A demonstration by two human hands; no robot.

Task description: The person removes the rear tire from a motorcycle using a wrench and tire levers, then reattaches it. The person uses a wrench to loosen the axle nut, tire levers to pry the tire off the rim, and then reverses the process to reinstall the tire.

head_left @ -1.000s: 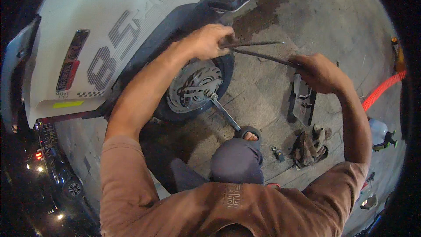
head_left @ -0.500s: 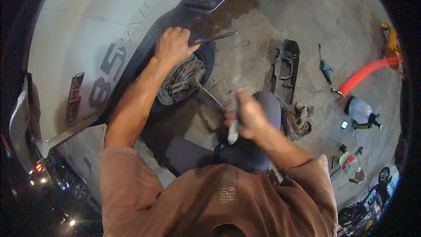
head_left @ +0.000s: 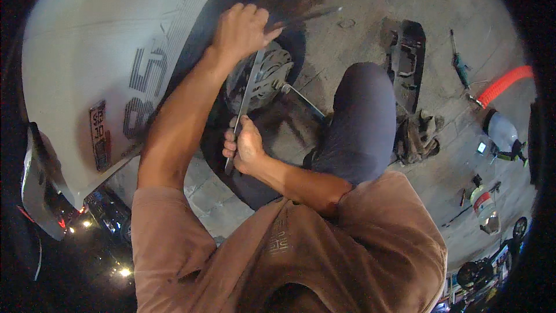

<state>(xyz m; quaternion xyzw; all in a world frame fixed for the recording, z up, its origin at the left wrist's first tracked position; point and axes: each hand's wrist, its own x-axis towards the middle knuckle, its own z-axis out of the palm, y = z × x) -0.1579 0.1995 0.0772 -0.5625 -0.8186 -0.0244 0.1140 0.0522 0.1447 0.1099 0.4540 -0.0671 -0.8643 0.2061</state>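
Beside the white vehicle panel, my left hand is closed around a dark pry bar, whose free end points right. My right hand grips a long grey metal bar, slanting upward across the wheel area. Its upper end comes close to my left hand; whether they touch I cannot tell. Behind this bar is a dirty round wheel hub assembly in the dark wheel well. A thin metal rod sticks out from the hub toward my bent knee.
On the concrete floor to the right lie a long black plastic part, worn gloves, a green air tool and a red coiled hose. Farther right are a spray bottle and a clear plastic bottle.
My right hand has swung left and up with its bar, from beside my knee to in front of the hub. The view has shifted; my left hand keeps hold of the pry bar.
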